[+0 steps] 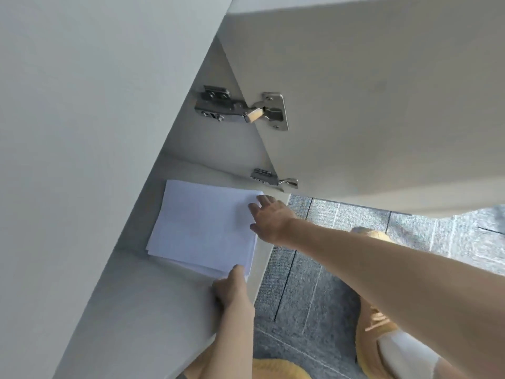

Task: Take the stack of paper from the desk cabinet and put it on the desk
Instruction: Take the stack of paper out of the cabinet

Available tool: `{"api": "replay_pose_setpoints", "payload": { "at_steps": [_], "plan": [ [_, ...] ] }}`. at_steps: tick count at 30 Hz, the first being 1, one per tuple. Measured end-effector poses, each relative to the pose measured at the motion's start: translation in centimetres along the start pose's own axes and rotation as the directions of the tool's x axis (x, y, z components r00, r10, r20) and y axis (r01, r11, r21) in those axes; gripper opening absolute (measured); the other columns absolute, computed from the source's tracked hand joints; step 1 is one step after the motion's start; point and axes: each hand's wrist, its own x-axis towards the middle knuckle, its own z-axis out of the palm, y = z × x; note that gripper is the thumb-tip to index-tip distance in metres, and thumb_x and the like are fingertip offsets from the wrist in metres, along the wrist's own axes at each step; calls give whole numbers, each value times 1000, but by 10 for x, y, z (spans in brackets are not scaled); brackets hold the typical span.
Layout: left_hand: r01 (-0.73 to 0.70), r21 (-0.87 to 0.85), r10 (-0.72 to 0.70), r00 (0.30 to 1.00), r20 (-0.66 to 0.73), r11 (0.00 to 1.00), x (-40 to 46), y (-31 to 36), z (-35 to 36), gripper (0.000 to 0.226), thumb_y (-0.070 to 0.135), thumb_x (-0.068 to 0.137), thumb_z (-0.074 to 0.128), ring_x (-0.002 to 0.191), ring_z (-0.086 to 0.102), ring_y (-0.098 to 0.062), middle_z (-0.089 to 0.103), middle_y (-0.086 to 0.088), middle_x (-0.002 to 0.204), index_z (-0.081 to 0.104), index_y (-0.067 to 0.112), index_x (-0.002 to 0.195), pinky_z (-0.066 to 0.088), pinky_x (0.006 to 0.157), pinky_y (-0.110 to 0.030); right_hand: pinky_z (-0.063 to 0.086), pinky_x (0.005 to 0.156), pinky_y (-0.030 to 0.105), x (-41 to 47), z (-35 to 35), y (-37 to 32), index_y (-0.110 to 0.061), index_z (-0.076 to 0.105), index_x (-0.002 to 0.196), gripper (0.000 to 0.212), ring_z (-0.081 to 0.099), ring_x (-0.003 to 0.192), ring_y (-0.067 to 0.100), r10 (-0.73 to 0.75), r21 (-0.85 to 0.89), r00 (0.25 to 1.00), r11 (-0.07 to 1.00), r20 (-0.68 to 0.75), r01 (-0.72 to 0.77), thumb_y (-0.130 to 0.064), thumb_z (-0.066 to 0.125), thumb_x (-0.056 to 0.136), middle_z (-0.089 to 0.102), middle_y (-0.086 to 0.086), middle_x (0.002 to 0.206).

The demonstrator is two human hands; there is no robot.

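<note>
Both forearms reach into the open desk cabinet (191, 165); left hand (232, 288) pinches the near corner of the stack of paper (202, 225) on the cabinet floor; right hand (269, 217) lies open on its far edge — loose sheets could fan out if lifted unevenly.

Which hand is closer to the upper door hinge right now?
Right. The right hand rests at the far right corner of the paper stack, below the upper hinge. The left hand sits at the stack's near corner, farther from it.
</note>
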Motion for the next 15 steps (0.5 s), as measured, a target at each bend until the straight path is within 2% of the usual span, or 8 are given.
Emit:
{"api": "replay_pose_setpoints", "payload": {
  "at_steps": [2, 4, 6, 8, 11, 13, 15],
  "plan": [
    [-23, 8, 23, 998, -61, 1000, 7, 1, 8, 51, 22, 63, 67, 100, 66, -43, 66, -21, 98, 60, -7, 105, 52, 73, -37, 35, 114, 46, 14, 4, -2, -9, 35, 148, 57, 32, 141, 36, -17, -25, 1000, 1000, -20, 16, -37, 47, 100, 30, 20, 155],
    [-15, 43, 20, 993, -118, 999, 11, 5, 14, 56, 25, 57, 66, 95, 66, -45, 68, -24, 98, 62, -9, 102, 57, 76, -42, 29, 118, 46, 26, 7, -3, -7, 27, 152, 63, 22, 147, 40, -11, -56, 999, 998, -34, 9, -36, 47, 100, 18, 23, 160],
    [-4, -13, 2, 992, -125, 1000, 15, 7, 18, 51, 19, 59, 68, 94, 69, -46, 70, -30, 101, 64, -12, 99, 55, 66, -36, 19, 122, 46, 37, 8, -5, -5, 18, 156, 69, 11, 150, 41, 2, -94, 999, 996, -50, -6, -37, 46, 101, 7, 25, 163],
    [19, -63, -28, 989, -145, 998, 20, 6, 22, 48, 18, 61, 66, 92, 69, -45, 70, -29, 100, 63, -12, 99, 53, 62, -37, 22, 121, 44, 48, 8, -6, -5, 17, 155, 71, 19, 148, 39, -4, -81, 997, 997, -77, -3, -40, 45, 101, 16, 23, 162],
    [31, -161, -59, 984, -168, 986, 25, 4, 22, 47, 25, 56, 61, 81, 68, -41, 69, -22, 89, 62, -6, 93, 55, 64, -41, 33, 110, 38, 60, 9, -7, -10, 25, 153, 65, 35, 139, 31, 12, 18, 995, 1000, -96, -11, -40, 47, 100, 35, 12, 154],
    [40, -226, -75, 987, -145, 973, 24, 5, 21, 38, 21, 65, 61, 75, 62, -38, 64, -15, 78, 61, -6, 92, 49, 60, -35, 36, 107, 37, 64, 5, -6, -11, 33, 150, 57, 38, 137, 30, 43, 58, 996, 998, -83, -39, -37, 46, 101, 39, 11, 151],
    [38, -257, -73, 989, -128, 966, 24, 5, 20, 28, 17, 75, 59, 79, 62, -38, 65, -17, 83, 59, -5, 92, 46, 59, -31, 38, 106, 39, 64, 2, -4, -6, 41, 146, 53, 41, 135, 34, 98, 95, 994, 991, -42, -94, -36, 45, 102, 44, 16, 146]
  ]
}}
